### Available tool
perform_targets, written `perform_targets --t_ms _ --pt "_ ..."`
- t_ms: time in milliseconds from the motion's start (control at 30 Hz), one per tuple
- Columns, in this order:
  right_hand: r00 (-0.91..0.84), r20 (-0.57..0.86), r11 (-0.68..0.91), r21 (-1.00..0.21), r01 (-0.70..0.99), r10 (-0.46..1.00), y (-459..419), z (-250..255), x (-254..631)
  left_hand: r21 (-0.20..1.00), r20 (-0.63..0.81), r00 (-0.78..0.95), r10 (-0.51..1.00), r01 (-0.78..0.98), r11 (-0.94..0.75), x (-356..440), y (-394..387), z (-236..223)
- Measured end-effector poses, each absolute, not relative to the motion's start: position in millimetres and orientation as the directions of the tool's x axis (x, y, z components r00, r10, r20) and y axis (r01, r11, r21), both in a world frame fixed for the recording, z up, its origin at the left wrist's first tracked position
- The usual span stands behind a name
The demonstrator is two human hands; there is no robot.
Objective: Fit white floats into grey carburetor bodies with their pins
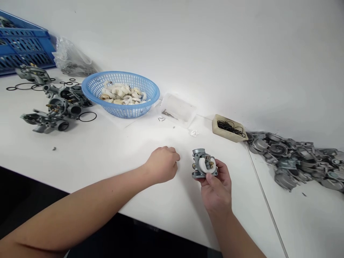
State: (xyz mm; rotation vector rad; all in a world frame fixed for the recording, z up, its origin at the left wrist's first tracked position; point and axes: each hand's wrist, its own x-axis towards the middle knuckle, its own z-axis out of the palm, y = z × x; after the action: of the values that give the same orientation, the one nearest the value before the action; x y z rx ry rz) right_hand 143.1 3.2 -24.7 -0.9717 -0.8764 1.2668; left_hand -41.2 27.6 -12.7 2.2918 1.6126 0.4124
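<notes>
Head view: a die-cast carburetor body (199, 157) sits in the right hand (217, 188), above the white table (94, 157); its white plastic float (206, 165) faces up toward the camera, with small brass fittings (211, 164) on either side. The right hand is closed around the underside, its thumb (211, 181) pressed against the lower edge of the body and its fingers curling up behind; the body's longer axis runs roughly from the top of the view to the bottom, tilted a little.

The left hand (162, 165) lies just to the left of the body, apart from it and not touching; its fingers are curled into a loose, narrow fist, with nothing visible inside, and rest on or just above the table. Of the two hands, the right is plainly the nearer, since it bears the part; the left knuckles point toward the body across a small gap.

Beyond, a blue plastic basket (88, 87) holds a heap of white floats (122, 95); a clear tray (182, 111) holds fine metal pins (169, 114); a cream tray (223, 123) holds black O-rings (231, 128). Finished carburetors (57, 107) lie to the far left, and a pile of bare castings (295, 161) lies to the right.
</notes>
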Motion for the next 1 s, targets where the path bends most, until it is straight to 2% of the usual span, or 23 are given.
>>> perform_targets --t_ms 100,467,1000 --pt "0.069 0.020 0.045 -0.917 -0.395 0.997 3 -22 144 0.336 0.082 0.391 0.917 0.855 -0.395 -38 24 -13" --pt "0.003 0.077 0.071 -0.906 -0.416 0.997 0 -17 145 0.240 0.067 0.447 0.892 0.861 -0.449 -29 19 -21" --pt "0.049 0.082 0.094 -0.930 -0.354 0.995 6 -30 148 0.178 0.098 0.445 0.890 0.872 -0.455 -24 -6 -39"
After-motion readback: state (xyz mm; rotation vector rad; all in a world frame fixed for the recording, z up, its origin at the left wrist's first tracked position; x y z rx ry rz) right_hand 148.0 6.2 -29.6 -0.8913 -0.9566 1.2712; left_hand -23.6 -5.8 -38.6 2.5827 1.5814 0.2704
